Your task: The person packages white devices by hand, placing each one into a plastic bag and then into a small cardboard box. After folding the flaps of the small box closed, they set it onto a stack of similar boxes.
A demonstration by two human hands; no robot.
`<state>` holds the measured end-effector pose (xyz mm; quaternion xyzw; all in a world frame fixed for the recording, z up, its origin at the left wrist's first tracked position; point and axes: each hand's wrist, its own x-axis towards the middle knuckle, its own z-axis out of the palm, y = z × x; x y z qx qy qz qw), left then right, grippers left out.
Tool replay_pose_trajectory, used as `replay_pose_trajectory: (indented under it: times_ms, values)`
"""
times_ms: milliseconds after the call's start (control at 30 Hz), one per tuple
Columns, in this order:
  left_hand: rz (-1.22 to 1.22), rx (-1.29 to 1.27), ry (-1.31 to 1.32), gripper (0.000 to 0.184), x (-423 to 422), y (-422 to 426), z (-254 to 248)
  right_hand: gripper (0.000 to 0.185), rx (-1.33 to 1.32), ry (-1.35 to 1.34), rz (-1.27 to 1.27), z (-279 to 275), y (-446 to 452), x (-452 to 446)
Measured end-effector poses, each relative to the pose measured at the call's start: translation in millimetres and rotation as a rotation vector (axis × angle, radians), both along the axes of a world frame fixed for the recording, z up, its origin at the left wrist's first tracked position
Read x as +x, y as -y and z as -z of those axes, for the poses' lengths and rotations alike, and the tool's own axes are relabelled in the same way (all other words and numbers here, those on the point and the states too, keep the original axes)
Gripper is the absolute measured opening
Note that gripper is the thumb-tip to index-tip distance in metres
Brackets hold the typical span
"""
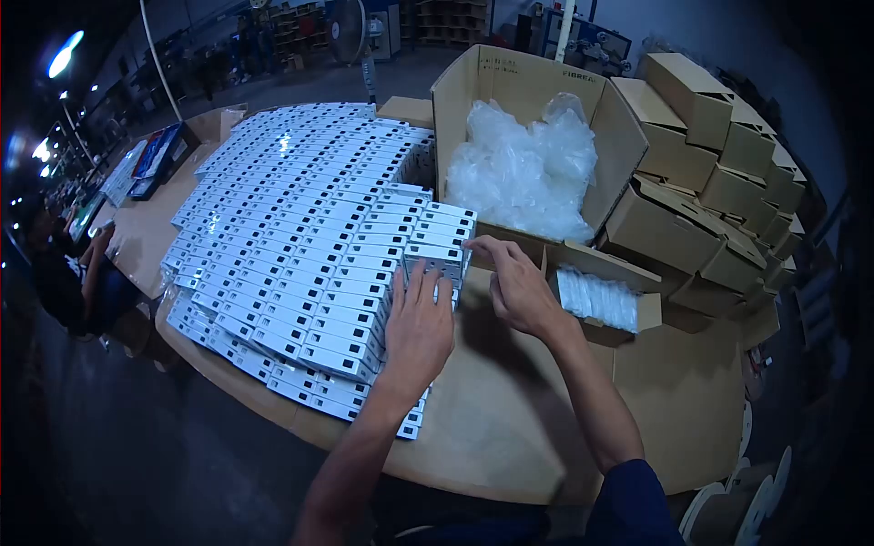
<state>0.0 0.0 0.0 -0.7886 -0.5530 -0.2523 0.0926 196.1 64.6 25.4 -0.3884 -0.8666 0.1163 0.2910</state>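
Many white rectangular units (300, 227) with small dark square openings are stacked in tight rows on the brown table. My left hand (421, 318) lies at the right side of the stack, its fingers apart and touching the units near the front of the gap. My right hand (514, 282) is just right of the stack, fingers bent, fingertips at the end of the upper units; whether it grips one cannot be made out. Right of it stands an open carton (624, 335) holding clear plastic-wrapped items (596, 298).
Behind the hands is a large open cardboard box (628, 136) full of clear plastic bags (528, 168). Closed brown cartons (674, 227) are piled at the right. A seated person (68, 264) is at the far left, near a blue box (159, 155). Spools stand at the lower right.
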Motion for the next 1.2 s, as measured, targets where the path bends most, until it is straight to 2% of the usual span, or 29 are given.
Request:
replay_pose_trajectory:
  times_ms: [67,300,400,500,600,700,733,833,900,1000,1067,1100,1133,1200]
  values:
    - [0.018,0.010,0.087,0.049,3,3,1,0.067,0.021,0.041,0.005,0,1,1]
    - [-0.046,0.055,0.001,0.051,-4,-12,-5,0.064,-0.009,0.027,-0.013,3,-4,-4]
    - [-0.058,0.087,-0.012,0.041,0,-11,-8,0.065,-0.048,0.052,0.009,-1,-2,-4]
    - [-0.077,0.059,-0.029,0.030,0,-13,-4,0.063,-0.099,-0.048,0.018,1,6,-6]
    - [0.001,0.016,0.004,0.027,-5,-8,-12,0.054,0.029,-0.170,0.111,-1,22,1]
    - [0.140,0.088,0.091,0.030,-1,13,-35,0.047,-0.572,-0.331,0.171,-30,51,23]
    - [0.172,0.128,0.092,0.032,2,18,-41,0.043,-0.678,-0.363,0.108,-26,55,33]
    - [0.292,0.216,0.109,0.035,14,24,-51,0.043,-1.242,-0.834,-0.163,-35,69,43]
    - [0.396,0.265,0.150,0.033,27,23,-62,0.039,-1.212,-1.022,-0.229,-34,71,36]
    - [0.548,0.132,0.210,0.030,36,13,-78,0.029,-1.166,-1.223,-0.229,-24,59,39]
    - [0.643,-0.074,0.325,0.027,30,5,-95,0.024,-1.095,-1.163,-0.195,-17,49,50]
    - [0.604,-0.186,0.351,0.022,25,-7,-102,0.022,-1.058,-1.133,-0.179,-17,44,54]
    - [0.562,-0.161,0.328,0.020,22,-25,-108,0.018,-1.013,-1.108,-0.099,-26,41,55]
    - [0.500,-0.056,0.213,0.018,18,-70,-121,0.022,-0.716,-0.832,0.079,-33,23,65]
